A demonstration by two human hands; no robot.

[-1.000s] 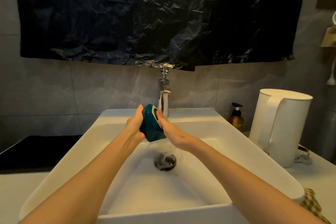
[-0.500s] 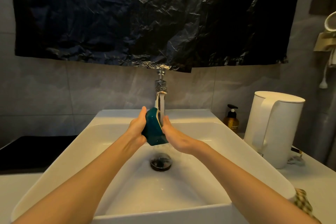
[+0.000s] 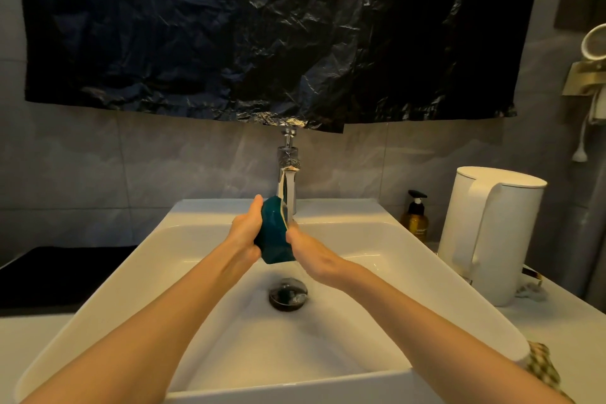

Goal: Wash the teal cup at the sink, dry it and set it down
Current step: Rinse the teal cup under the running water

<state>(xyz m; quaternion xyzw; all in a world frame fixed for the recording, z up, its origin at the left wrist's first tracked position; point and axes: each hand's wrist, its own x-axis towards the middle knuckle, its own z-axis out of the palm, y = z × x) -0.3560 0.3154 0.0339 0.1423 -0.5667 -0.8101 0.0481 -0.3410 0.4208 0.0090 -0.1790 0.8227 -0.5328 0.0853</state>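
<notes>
sideways, teal cup [image 3: 273, 239], mouth facing right, between left hand [image 3: 244, 231], right hand [image 3: 311, 256]

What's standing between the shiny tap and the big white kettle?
A small amber bottle with a black pump stands there, a little nearer the kettle. The head view shows it.

Label on the amber bottle [image 3: 417, 225] is illegible.
</notes>
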